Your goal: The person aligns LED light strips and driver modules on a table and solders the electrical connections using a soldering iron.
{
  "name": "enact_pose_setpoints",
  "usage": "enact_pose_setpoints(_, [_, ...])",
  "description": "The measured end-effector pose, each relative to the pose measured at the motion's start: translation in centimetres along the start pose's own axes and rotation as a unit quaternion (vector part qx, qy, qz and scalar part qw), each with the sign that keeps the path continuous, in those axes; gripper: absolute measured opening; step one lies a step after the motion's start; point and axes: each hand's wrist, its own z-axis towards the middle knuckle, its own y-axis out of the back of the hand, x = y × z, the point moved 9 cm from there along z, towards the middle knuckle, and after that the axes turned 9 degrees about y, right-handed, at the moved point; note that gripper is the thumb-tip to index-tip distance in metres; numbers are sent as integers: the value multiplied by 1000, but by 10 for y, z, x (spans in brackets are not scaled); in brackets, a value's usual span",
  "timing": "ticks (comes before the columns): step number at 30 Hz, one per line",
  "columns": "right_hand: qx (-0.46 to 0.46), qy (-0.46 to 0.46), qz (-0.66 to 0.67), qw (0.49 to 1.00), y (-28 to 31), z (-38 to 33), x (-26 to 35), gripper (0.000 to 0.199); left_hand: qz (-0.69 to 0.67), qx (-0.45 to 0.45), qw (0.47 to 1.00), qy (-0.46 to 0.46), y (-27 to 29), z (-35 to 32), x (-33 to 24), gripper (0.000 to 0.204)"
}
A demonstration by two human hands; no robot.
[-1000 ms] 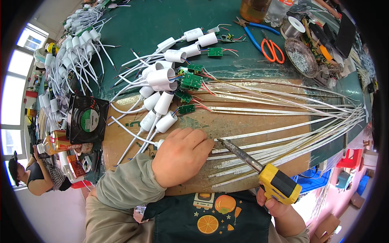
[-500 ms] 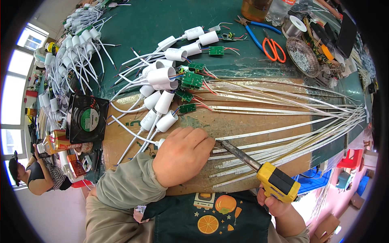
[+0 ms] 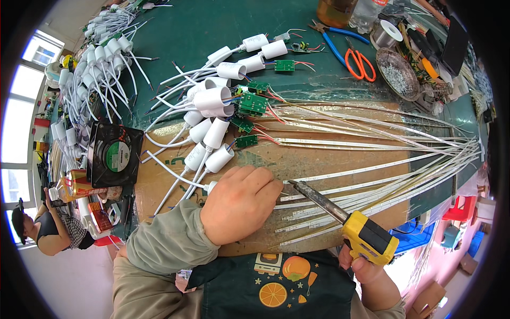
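My right hand (image 3: 365,268) grips a yellow-and-black soldering gun (image 3: 368,237) by its handle. The gun's metal barrel points up and left, its tip just right of my left fingertips and a little apart from them. My left hand (image 3: 241,202) is closed, palm down, over the brown board; what its fingers pinch is hidden beneath. From behind it pokes the end of a white cylinder (image 3: 212,186) on a white cable. White LED strips (image 3: 340,199) fan out rightward from near the fingertips. Above lie white cylinders (image 3: 212,99) wired to green circuit boards (image 3: 252,105).
A black fan (image 3: 114,154) stands at left, near a heap of white cylinders (image 3: 101,66). At the back right lie blue-handled pliers (image 3: 334,48), orange scissors (image 3: 360,65), a solder spool (image 3: 386,34) and a metal dish (image 3: 390,64). Another person (image 3: 56,228) sits at far left.
The soldering gun and my right hand have shifted slightly to the right, drawing the tip away from my left fingertips. My left hand has hardly moved.
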Motion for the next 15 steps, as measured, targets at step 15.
enact_pose_setpoints(15, [5,-16,7,1000,2,-4,-3,29,-4,4,1000,3,0,0,1,26])
